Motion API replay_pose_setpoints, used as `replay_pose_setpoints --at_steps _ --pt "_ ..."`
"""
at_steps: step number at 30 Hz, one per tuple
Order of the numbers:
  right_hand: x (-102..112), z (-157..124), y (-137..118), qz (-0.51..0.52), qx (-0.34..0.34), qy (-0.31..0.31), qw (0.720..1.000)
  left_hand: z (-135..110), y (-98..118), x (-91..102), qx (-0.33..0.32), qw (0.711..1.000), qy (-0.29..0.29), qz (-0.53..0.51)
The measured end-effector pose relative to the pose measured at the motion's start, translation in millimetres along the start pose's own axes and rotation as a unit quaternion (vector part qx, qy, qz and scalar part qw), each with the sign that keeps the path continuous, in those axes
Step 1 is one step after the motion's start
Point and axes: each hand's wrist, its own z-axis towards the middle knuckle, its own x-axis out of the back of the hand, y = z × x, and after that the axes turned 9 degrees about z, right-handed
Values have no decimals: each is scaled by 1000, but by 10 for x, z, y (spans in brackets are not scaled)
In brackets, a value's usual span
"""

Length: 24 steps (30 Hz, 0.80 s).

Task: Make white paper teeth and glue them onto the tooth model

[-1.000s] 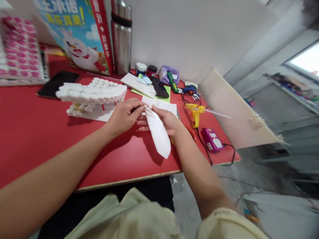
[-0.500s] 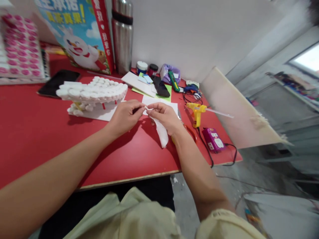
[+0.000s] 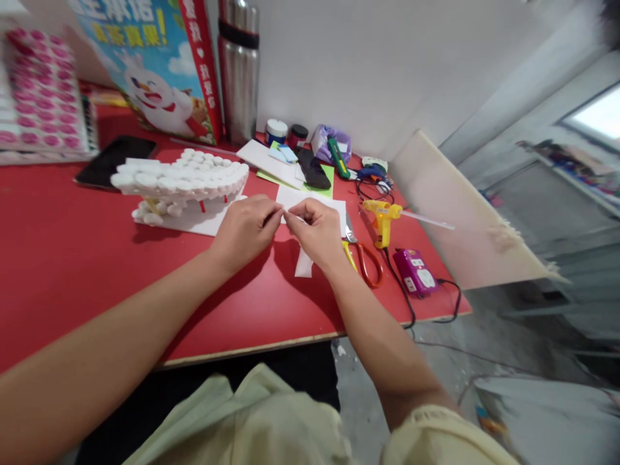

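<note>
My left hand (image 3: 249, 224) and my right hand (image 3: 317, 229) meet fingertip to fingertip above the red table. Both are closed in a pinch on a white paper strip (image 3: 304, 265), whose loose end hangs below my right hand. Most of the strip's upper part is hidden by the fingers. Left of my left hand stands a white model (image 3: 181, 177) covered with rounded white pieces, on a white base with red posts. Behind my hands lies a white sheet (image 3: 290, 196). Scissors (image 3: 371, 265) with red and yellow handles lie to the right of my right hand.
A yellow glue gun (image 3: 382, 219) stands near a purple power block (image 3: 415, 272) with cords. Toward the wall are a steel flask (image 3: 238, 77), small jars (image 3: 276, 131) and a green cutter (image 3: 338, 158). A phone (image 3: 115, 160) and a printed box (image 3: 155, 71) are at left.
The paper strip's hanging end has swung left and more of it is behind my right hand. My right hand has shifted slightly, uncovering the scissors.
</note>
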Motion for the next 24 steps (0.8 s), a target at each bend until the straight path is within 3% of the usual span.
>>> replay_pose_setpoints --at_steps 7,18,21,24 --pt "52 12 35 29 -22 -9 999 -19 -10 -61 -47 995 -5 86" --pt "70 17 -6 151 -102 -2 983 -47 53 -51 -63 994 5 92" --pt "80 29 -7 185 -103 0 977 -50 56 -53 -59 997 27 46" --pt "86 44 15 187 -92 -3 978 -24 71 -44 -5 995 32 -97"
